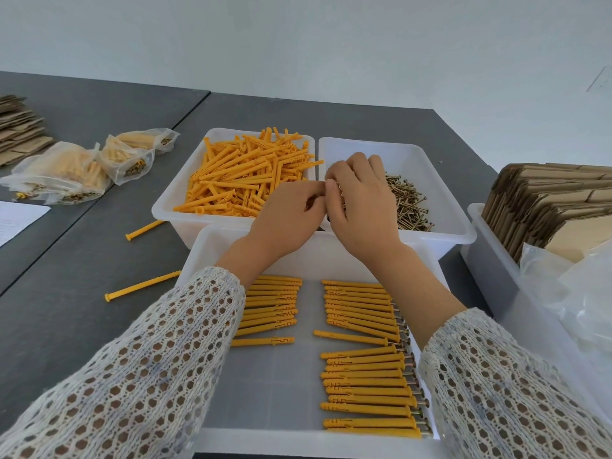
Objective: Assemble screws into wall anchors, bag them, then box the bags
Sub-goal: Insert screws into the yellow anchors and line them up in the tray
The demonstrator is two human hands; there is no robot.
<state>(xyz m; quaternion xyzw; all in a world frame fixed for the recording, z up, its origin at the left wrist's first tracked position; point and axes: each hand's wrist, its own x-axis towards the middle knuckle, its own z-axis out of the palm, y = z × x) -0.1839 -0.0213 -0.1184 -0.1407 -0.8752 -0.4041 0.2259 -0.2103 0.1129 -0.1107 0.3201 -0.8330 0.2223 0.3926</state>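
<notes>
Both hands meet above the junction of the 2 far bins. The right hand (359,207) is curled around a bundle of screws, visible between its fingers. The left hand (291,217) has its fingertips pinched against that bundle; whether it holds 1 screw cannot be told.

Loose screws (410,207) lie in the far right bin (443,167). They are small, stiff and pointed, and probably slide easily; take 1 by the shank near the head.

Loose anchors (245,180) fill the far left bin (172,207). They are light, rigid plastic with a flared collar; grip mid-body, leaving the collar end open to receive the screw.

Assembled anchors (367,382) lie in rows in the near tray (212,246). Filled bags (63,175) rest far left on the table (82,260).
</notes>
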